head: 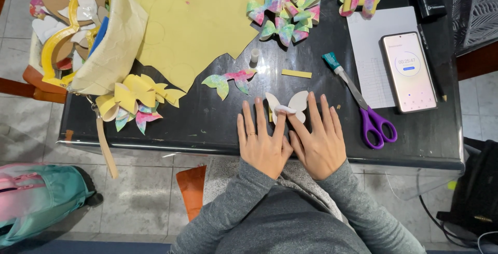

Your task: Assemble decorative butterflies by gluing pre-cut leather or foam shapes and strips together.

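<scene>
Head view, two hands pressing one white bow

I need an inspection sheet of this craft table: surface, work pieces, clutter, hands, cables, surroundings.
Surface: black glossy table, crowded.
Work pieces: white bow-shaped piece with wrapped centre, flat on the table.
Clutter: purple scissors, smartphone on a white sheet, yellow foam sheet, rainbow bows, yellow bows, cream pouch.
Hands: left hand and right hand side by side, fingers pressing the white piece.
Cables: dark cable on the floor, right.
Surroundings: tiled floor, teal and pink bag.
</scene>
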